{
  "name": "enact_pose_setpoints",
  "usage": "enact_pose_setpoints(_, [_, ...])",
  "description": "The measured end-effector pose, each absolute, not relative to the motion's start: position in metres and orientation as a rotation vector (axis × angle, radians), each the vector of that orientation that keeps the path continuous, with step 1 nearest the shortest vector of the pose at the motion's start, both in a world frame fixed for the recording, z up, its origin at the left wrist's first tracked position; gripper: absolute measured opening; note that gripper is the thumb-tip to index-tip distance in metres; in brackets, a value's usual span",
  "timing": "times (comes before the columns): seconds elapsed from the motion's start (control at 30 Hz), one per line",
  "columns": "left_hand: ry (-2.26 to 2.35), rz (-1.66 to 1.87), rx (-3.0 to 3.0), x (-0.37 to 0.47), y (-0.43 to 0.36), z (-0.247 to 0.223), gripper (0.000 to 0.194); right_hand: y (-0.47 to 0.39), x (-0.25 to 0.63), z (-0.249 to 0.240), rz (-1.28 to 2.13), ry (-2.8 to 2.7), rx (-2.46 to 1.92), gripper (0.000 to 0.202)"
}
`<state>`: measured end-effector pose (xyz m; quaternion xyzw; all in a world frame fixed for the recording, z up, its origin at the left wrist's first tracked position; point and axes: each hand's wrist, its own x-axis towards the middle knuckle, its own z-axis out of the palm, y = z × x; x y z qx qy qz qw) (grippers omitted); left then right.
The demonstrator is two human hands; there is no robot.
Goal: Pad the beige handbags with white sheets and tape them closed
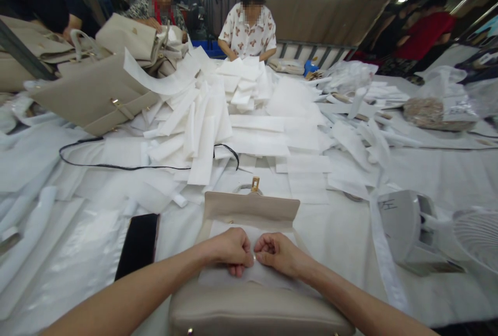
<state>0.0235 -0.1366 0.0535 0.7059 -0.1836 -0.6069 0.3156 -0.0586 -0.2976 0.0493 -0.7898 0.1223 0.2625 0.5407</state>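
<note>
A beige handbag lies before me with its flap folded back and a gold clasp at the flap's far edge. White sheet material covers the part of the bag under my hands. My left hand is closed in a pinch above this sheet. Close on its right, my right hand also has its fingers curled together. A tiny pale spot shows between the fingertips, too small to name.
A black phone lies at left, a white fan at right. Beyond are a heap of white sheets, a black cord, more beige bags and a person in a patterned shirt.
</note>
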Motion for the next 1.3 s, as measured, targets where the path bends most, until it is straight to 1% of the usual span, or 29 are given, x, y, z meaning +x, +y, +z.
enact_pose_setpoints(0.13, [-0.424,-1.669,1.883,0.023,-0.142,0.053,0.013,-0.297,-0.059,0.047,0.631,0.314,-1.929,0.009])
enact_pose_setpoints(0.23, [-0.453,-1.658,1.963,0.021,-0.144,0.054,0.015,-0.294,-0.058,0.045,0.63,0.329,-2.021,0.008])
enact_pose_setpoints(0.3, [-0.509,-1.625,2.046,0.021,-0.145,0.055,0.016,-0.29,-0.056,0.045,0.622,0.335,-2.102,0.012])
enact_pose_setpoints(0.4, [-0.642,-1.537,2.193,0.021,-0.147,0.056,0.016,-0.284,-0.054,0.046,0.594,0.316,-2.212,0.014])
enact_pose_setpoints(0.53, [-0.876,-1.283,2.356,0.019,-0.143,0.061,0.006,-0.284,-0.056,0.055,0.553,0.235,-2.29,0.015])
enact_pose_setpoints(0.7, [-1.163,-0.983,2.303,0.013,-0.116,0.079,0.02,-0.297,-0.07,0.079,0.495,-0.046,-2.347,0.02])
enact_pose_setpoints(0.73, [-1.242,-0.889,2.282,0.013,-0.108,0.082,0.023,-0.3,-0.073,0.084,0.463,-0.12,-2.39,0.023])
enact_pose_setpoints(0.8, [-1.412,-0.744,2.229,0.014,-0.095,0.086,0.037,-0.305,-0.077,0.093,0.467,-0.221,-2.462,0.036])
enact_pose_setpoints(0.87, [-1.544,-0.792,2.155,0.016,-0.085,0.086,0.053,-0.309,-0.08,0.1,0.623,-0.269,-2.444,0.049])
enact_pose_setpoints(0.97, [-1.573,-1.065,2.068,0.015,-0.078,0.083,0.062,-0.314,-0.081,0.1,0.846,-0.306,-2.337,0.055])
enact_pose_setpoints(1.07, [-1.545,-1.14,2.091,0.009,-0.077,0.075,0.065,-0.317,-0.083,0.091,0.844,-0.366,-2.34,0.056])
enact_pose_setpoints(1.3, [-1.536,-1.112,2.207,0.001,-0.081,0.058,0.073,-0.319,-0.08,0.067,0.795,-0.464,-2.436,0.062])
